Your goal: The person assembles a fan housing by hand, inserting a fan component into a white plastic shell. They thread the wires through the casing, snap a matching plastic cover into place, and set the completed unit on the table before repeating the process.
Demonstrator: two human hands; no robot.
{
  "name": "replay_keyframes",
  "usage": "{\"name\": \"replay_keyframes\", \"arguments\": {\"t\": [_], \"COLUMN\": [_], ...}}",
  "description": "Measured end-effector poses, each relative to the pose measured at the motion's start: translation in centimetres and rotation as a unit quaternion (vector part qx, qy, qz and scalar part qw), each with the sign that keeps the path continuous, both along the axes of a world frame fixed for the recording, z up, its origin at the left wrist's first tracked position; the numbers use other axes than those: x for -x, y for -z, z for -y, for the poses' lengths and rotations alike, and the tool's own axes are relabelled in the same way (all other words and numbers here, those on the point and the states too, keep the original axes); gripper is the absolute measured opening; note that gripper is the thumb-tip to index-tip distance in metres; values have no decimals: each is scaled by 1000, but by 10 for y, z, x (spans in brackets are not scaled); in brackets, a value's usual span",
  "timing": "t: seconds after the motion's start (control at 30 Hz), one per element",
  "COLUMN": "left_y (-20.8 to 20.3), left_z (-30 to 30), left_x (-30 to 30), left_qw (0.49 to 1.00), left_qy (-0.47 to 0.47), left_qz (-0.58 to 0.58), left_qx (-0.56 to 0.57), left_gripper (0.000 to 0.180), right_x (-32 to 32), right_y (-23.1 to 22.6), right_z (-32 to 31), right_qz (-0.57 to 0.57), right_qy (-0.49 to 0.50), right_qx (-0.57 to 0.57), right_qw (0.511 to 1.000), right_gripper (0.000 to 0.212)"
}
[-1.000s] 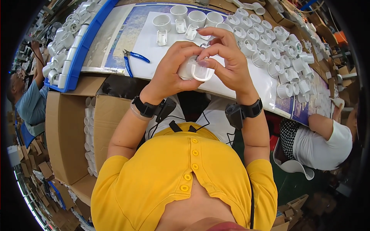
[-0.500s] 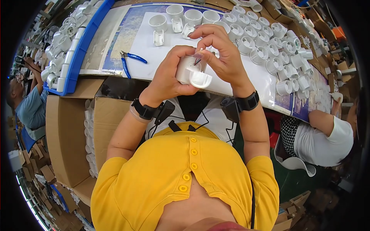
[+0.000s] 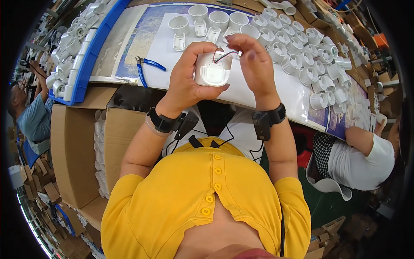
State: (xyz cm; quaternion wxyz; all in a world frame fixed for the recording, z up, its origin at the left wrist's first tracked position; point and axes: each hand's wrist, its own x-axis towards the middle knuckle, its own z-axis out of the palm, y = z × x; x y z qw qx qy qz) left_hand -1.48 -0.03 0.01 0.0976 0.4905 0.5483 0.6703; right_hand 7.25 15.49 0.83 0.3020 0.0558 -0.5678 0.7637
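Note:
A round white plastic housing (image 3: 212, 74) is gripped by my left hand (image 3: 183, 82), thumb along its near side and fingers round its far side. Its face, with a curved raised lip, is turned up toward me. Thin red and dark wires (image 3: 223, 56) come out of it and reach right to a small white connector (image 3: 239, 53). Beside that connector is my right hand (image 3: 258, 68), fingers and thumb apart; whether it touches the connector I cannot tell. Beyond my hands stand several white cups with bracket-like parts (image 3: 179, 25) on a white sheet (image 3: 166, 67).
Blue-handled cutters (image 3: 148, 67) lie left of my hands. A blue crate (image 3: 91, 54) of white parts stands further left, above an open cardboard box (image 3: 73, 151) holding white tubes. Many white cups (image 3: 297, 45) crowd the right side. People sit at both sides.
My right fingers have come off the wires and spread, moving slightly right. The housing has tipped so its face shows more fully, and the wires now stretch rightward.

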Motion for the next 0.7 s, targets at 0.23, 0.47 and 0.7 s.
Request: {"name": "replay_keyframes", "arguments": {"t": [0.23,0.47,0.7], "left_y": [6,2,8], "left_z": [2,2,6], "left_x": [-1,-2,-9], "left_qw": [994,980,997], "left_qy": [-9,-32,0], "left_qz": [-92,-173,-44], "left_qx": [56,96,61], "left_gripper": [69,73,69], "right_x": [-3,-2,0], "right_y": [5,-6,-1], "right_z": [3,11,0], "right_qz": [-50,-36,-7], "right_qy": [48,108,74], "right_qx": [-190,-261,-284], "right_qw": [979,959,956], "right_gripper": [13,12,9]}}
